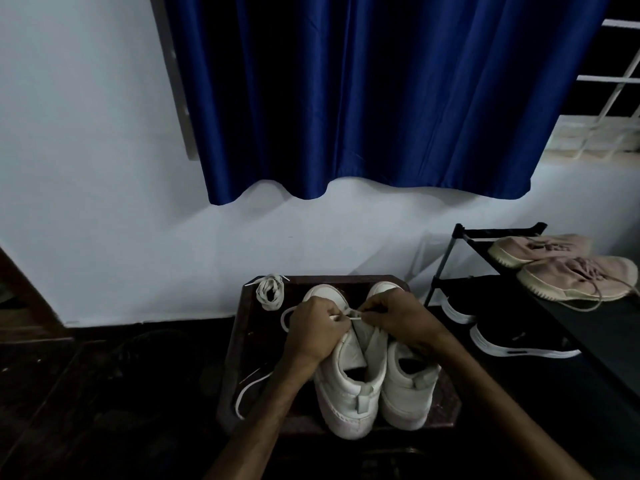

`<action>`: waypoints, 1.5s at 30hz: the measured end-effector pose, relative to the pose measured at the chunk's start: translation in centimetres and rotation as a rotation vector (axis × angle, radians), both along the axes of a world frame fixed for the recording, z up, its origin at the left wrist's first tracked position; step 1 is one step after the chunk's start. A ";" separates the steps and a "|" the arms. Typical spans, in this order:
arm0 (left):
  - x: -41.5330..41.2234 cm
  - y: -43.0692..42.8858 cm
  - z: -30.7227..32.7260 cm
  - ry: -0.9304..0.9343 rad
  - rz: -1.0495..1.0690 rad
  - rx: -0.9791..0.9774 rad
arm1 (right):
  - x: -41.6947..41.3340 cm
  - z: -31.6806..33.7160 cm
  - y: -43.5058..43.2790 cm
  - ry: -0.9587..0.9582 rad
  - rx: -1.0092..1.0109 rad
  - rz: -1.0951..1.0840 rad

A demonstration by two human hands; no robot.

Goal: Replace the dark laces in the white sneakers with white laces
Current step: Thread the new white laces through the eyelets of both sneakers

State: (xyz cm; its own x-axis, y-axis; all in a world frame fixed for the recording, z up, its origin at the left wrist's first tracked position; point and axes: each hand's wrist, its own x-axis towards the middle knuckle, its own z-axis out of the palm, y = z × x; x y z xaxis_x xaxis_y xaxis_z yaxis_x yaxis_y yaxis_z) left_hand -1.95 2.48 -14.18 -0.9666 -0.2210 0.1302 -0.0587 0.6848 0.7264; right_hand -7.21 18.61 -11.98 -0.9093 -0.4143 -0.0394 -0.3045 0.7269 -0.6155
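On the dark wooden stool (242, 344), the pair of white sneakers (349, 393) is shown without dark laces, a flat white lace (354, 319) is pinched by the left hand (317, 329) and right hand (391, 317) (threading apparently just begun), and a coiled white lace (270, 293) is left unused.

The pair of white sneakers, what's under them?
A dark wooden stool carries both white sneakers, with a loose white lace lying on it at left. The patch directly beneath the soles is covered.
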 end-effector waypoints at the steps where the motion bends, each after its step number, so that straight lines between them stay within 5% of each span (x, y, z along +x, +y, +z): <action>1: 0.0 0.2 -0.1 0.013 0.022 -0.013 | 0.1 0.0 0.0 0.002 -0.004 -0.007; 26: 0.7 0.8 -0.1 0.217 0.015 -0.010 | 0.6 -0.3 -0.7 0.084 0.046 -0.068; 34: -0.6 -1.1 -0.7 0.046 -0.113 0.115 | 1.0 1.5 -1.5 -0.115 -0.026 -0.101; 41: -0.8 -2.6 0.9 -0.109 -0.322 0.237 | 3.1 0.6 -2.8 0.101 0.116 -0.177; 45: 0.2 -2.8 1.8 -0.351 -0.290 0.425 | 3.3 0.4 -3.3 0.169 0.184 -0.185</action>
State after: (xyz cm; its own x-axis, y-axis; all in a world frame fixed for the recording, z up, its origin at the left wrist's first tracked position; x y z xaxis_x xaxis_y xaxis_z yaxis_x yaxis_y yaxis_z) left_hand -1.75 -0.30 -12.40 -0.9642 0.0944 -0.2477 -0.1982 0.3634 0.9103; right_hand -3.90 15.27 -11.56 -0.9688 -0.2407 0.0597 -0.2431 0.8742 -0.4203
